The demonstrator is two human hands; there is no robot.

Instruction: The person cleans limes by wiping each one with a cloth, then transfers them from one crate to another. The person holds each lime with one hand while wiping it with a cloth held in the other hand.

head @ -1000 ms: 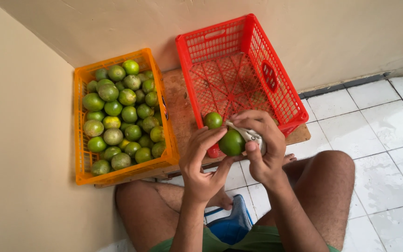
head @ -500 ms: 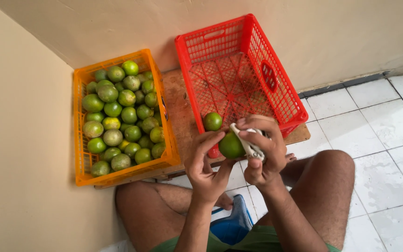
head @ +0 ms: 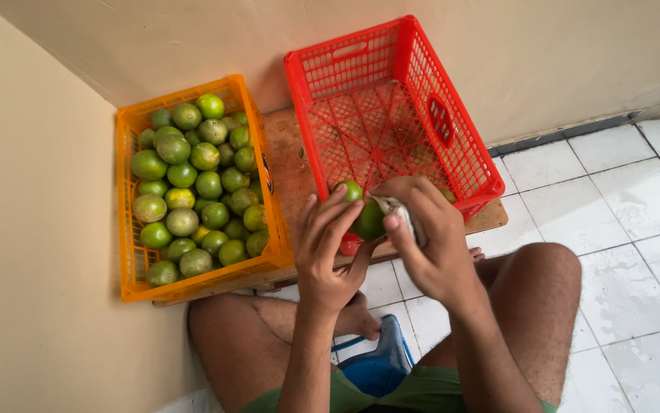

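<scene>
Wooden board bears both crates; white tiled floor; beige walls.

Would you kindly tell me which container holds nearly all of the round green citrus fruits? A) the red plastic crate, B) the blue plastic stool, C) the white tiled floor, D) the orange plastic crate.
D: the orange plastic crate on the left is packed with round green citrus fruits, while the red plastic crate holds at most one, at its near edge.

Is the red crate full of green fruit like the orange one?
No, the red crate is almost bare, with one green fruit near its front edge, while the orange crate is full.
</scene>
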